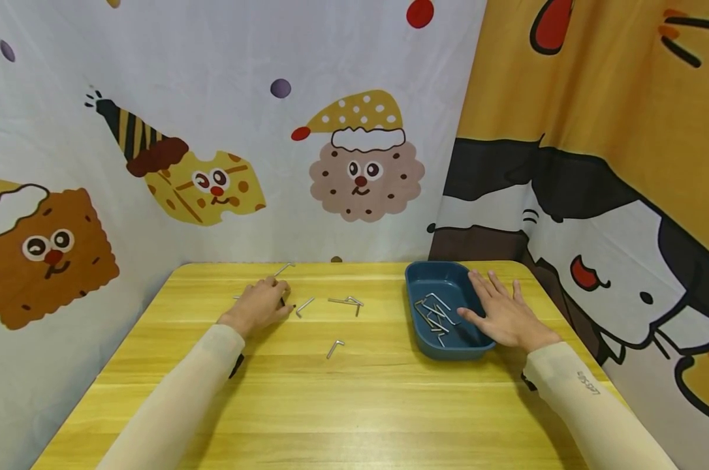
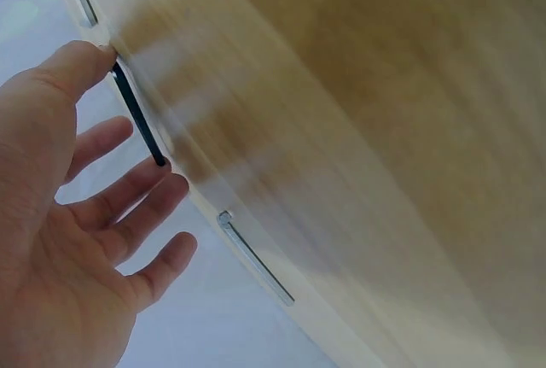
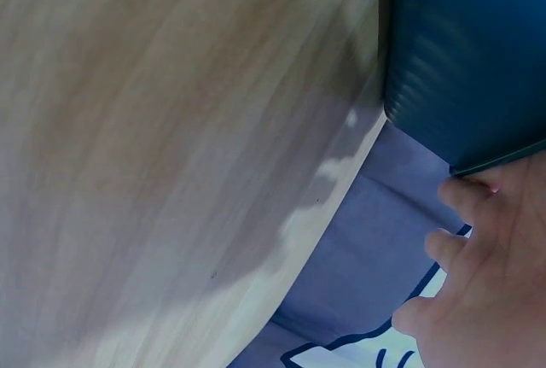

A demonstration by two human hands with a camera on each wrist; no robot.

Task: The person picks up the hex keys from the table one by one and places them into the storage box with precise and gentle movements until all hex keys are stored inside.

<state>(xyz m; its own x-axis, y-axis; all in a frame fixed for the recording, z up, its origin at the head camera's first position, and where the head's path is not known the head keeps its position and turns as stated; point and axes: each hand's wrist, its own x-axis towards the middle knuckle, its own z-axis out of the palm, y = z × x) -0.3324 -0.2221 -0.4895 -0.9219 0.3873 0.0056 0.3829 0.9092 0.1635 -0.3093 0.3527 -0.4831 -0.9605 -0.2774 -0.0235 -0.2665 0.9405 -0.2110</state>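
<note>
My left hand [image 1: 259, 305] is low over the left part of the table. Between its thumb and fingertips it holds a black hex key [image 2: 136, 113], thumb at one end and fingers at the other. A silver hex key [image 2: 256, 257] lies on the table beyond the fingers. My right hand [image 1: 503, 313] rests with spread, straight fingers on the right rim of a blue plastic bin [image 1: 448, 353], its thumb reaching over the inside. Several silver hex keys [image 1: 437, 316] lie jumbled in the bin.
More loose hex keys lie on the wooden table [image 1: 307, 405]: one hex key [image 1: 304, 307] right of my left hand, a crossed pair [image 1: 348, 301] further right, and another key [image 1: 334, 348] nearer me. A patterned curtain [image 1: 225, 78] hangs behind the table's back edge.
</note>
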